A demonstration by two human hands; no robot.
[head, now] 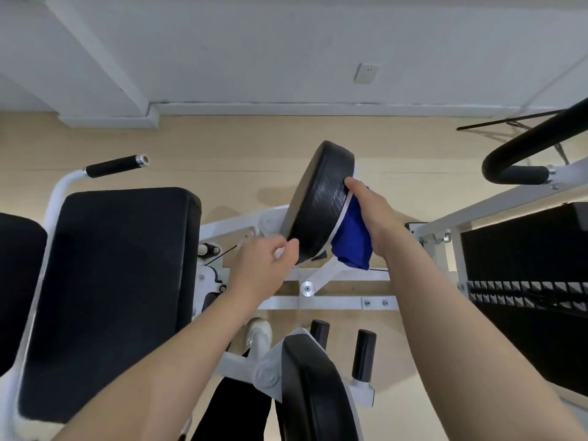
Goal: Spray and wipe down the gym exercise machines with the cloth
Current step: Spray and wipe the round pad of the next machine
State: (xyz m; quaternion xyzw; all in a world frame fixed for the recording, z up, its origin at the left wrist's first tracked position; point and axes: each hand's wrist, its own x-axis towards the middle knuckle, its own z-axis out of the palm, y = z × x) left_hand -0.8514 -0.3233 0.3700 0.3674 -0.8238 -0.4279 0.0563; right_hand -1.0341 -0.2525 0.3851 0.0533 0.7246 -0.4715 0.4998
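Wiping step in hand. The right hand point(374, 214) presses a crumpled blue cloth point(351, 241) against the white back plate of a round black padded machine cushion point(318, 202), thumb on the cushion's rim, fingers curled round the cloth beneath the palm. The left hand point(265, 265), just left of and below it, pinches the cushion's lower edge, steadying it. No spray bottle is visible. Next, judged: sweep the cloth round the rim while the cushion is braced.
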